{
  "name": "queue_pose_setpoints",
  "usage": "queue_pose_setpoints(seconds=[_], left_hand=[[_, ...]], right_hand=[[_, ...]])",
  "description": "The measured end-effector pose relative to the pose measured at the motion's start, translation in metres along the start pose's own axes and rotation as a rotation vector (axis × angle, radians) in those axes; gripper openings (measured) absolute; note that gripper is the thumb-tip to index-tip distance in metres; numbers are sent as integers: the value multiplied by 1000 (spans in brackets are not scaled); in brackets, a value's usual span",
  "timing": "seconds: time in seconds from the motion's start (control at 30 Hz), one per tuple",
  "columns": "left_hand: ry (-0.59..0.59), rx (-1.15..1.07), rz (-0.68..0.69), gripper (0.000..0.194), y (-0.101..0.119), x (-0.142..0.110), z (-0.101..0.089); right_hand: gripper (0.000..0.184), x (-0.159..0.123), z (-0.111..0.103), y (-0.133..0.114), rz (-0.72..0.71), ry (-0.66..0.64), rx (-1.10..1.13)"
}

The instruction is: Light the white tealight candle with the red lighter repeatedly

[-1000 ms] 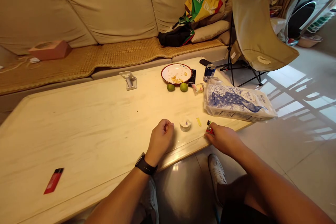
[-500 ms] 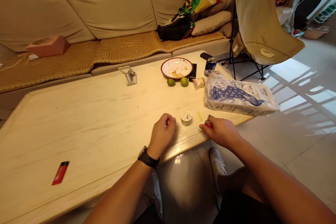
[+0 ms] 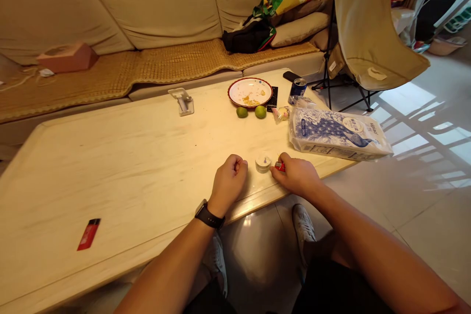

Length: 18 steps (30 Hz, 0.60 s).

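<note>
My right hand [image 3: 297, 172] is closed on a red lighter [image 3: 280, 166] with a metal top, close against the right side of a small round candle [image 3: 263, 163]. The candle is pale, in a low cup, with a dark wick at its centre; I see no clear flame on it. To the candle's left, my left hand [image 3: 230, 175] rests on the table as a loose fist, with nothing showing in its fingers. A second red lighter [image 3: 89, 234] with a black top lies near the table's front left.
On the pale table [image 3: 140, 167] are a red-rimmed plate [image 3: 245, 89] with food scraps, two green limes [image 3: 260, 112], a blue can [image 3: 298, 89], a wrapped tissue pack [image 3: 331, 130] overhanging the right edge, and a white stand [image 3: 181, 102]. Behind stand a sofa [image 3: 154, 5] and folding chair [image 3: 368, 34].
My right hand has moved left with the lighter, up to the candle, and now covers most of a thin yellow strip on the table. My left hand stays in place. The view has shifted slightly.
</note>
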<state>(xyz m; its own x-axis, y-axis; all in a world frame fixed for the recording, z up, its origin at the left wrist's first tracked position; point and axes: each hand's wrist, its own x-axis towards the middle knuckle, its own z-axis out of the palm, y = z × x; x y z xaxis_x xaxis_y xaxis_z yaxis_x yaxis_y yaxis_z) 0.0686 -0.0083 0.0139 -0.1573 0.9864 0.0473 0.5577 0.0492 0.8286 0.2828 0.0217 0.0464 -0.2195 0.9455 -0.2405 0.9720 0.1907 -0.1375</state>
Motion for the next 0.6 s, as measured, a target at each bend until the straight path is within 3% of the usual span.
queue_pose_setpoints(seconds=[0.6], left_hand=[[-8,20,4,22,4,-1,-1]], right_hand=[[39,4,1,-8,4,30,45]])
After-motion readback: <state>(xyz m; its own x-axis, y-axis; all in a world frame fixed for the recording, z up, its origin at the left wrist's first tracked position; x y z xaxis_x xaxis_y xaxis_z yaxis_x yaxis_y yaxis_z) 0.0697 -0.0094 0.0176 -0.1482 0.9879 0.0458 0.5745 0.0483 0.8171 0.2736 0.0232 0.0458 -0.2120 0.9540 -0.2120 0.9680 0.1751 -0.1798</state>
